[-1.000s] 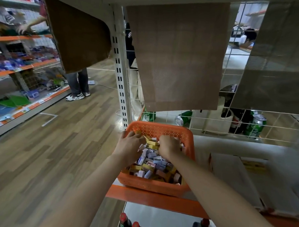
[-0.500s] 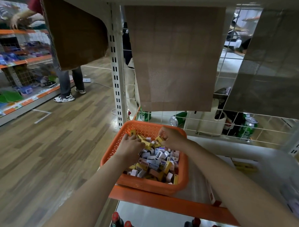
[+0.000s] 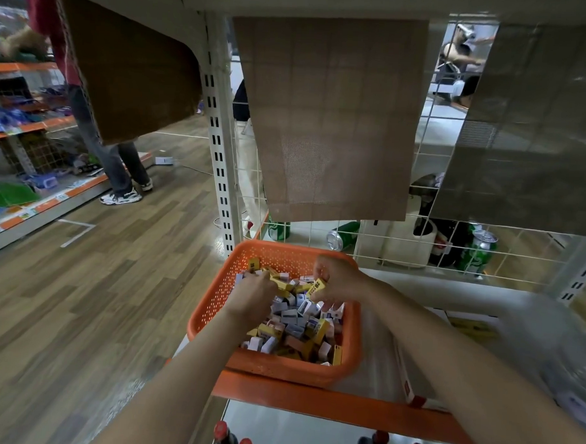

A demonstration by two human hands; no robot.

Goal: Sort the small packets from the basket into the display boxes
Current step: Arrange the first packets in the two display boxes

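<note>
While both hands reach into the orange basket (image 3: 210,305), the right hand (image 3: 339,284) pinches one yellow packet (image 3: 316,287) between thumb and fingers, a little above the heap. The small packets (image 3: 291,317), yellow, white and purple, lie mixed and fill the basket, which stands on the shelf just behind its orange front edge (image 3: 344,408). The left hand (image 3: 251,297) lies on the heap at the left side. I cannot tell if it holds any packet, because its fingers are hidden. Just right of the basket lies a white box (image 3: 402,367) with a red end, possibly a display box, but it is blurred. Green cans (image 3: 478,253) stand behind the wire grid, and dark bottles (image 3: 223,437) stand below the shelf.
</note>
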